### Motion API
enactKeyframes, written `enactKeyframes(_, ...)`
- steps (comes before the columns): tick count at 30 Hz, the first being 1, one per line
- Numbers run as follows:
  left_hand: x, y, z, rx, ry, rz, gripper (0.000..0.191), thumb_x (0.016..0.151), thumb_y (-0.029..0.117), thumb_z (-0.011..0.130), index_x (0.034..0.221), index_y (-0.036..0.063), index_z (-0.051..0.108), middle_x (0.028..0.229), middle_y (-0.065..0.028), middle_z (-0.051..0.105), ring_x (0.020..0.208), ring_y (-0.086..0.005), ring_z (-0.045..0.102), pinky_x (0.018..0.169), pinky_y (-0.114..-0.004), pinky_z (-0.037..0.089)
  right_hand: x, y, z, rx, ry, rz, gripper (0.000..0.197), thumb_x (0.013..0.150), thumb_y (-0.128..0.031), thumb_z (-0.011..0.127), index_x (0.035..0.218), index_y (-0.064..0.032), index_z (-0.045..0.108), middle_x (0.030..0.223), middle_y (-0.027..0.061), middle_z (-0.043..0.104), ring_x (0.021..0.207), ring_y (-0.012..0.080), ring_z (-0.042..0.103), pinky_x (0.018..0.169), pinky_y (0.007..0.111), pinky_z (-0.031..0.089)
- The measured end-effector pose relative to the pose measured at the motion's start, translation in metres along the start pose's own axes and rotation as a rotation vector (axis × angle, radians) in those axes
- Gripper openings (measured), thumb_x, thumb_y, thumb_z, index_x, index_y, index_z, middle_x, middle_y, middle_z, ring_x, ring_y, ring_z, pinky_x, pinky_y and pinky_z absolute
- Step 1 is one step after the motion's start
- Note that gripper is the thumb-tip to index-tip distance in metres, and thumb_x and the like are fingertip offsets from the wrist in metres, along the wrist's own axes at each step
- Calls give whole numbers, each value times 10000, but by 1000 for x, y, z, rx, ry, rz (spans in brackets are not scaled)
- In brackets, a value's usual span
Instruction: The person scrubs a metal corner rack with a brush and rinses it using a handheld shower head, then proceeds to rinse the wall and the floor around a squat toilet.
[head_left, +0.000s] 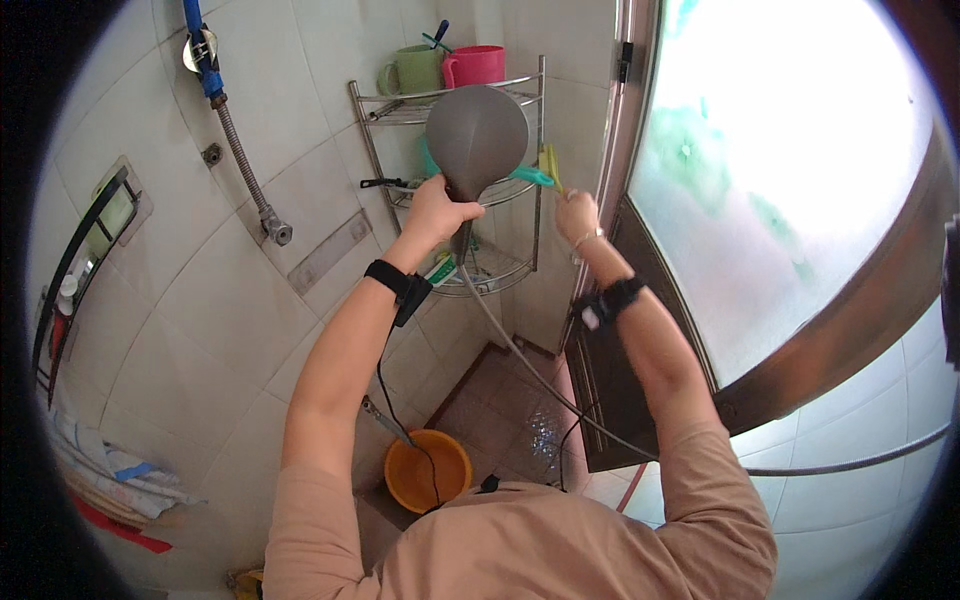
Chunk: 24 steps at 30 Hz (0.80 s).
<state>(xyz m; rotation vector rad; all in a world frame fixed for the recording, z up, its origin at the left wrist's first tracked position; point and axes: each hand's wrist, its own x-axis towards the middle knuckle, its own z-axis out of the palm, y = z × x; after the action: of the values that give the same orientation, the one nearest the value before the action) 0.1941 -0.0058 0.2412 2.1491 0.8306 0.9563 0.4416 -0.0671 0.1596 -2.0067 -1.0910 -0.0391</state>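
Note:
My left hand (437, 217) grips the handle of a large grey shower head (478, 135), its smooth rounded back facing me. From the handle's lower end a ribbed metal hose (525, 361) runs down to the right and passes behind my right arm. My right hand (577, 217) is closed around the lower end of a slim yellow tool (551, 166), perhaps a small brush; its exact kind is unclear. Close by, a turquoise handle (532, 176) sticks out from behind the shower head; the rest of it is hidden.
Behind the shower head stands a metal corner rack (537, 225) with a green mug (418, 69) and a pink mug (480, 64) on top. A frosted-glass door (750, 187) is at right. An orange basin (427, 491) sits on the wet floor (517, 412). A pipe valve (276, 227) juts from the left wall.

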Motion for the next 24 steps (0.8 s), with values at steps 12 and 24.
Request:
enactKeyframes(12,12,11,18,8,-35,6,446,649,154,779,992,-47,577,826,-87,628,676,-163,596,564,-310,474,-9,28,-11,311,147,93,350,894,-283,589,1235,-207,605,945,204,654,832,309,655,716,394,484)
enactKeyframes(24,14,9,32,118,-69,-108,483,651,176,791,1031,-23,567,859,-73,620,660,-146,584,510,-292,465,-9,47,22,1051,76,226,389,867,-106,636,1251,-61,596,855,-21,584,691,56,468,608,230,403)
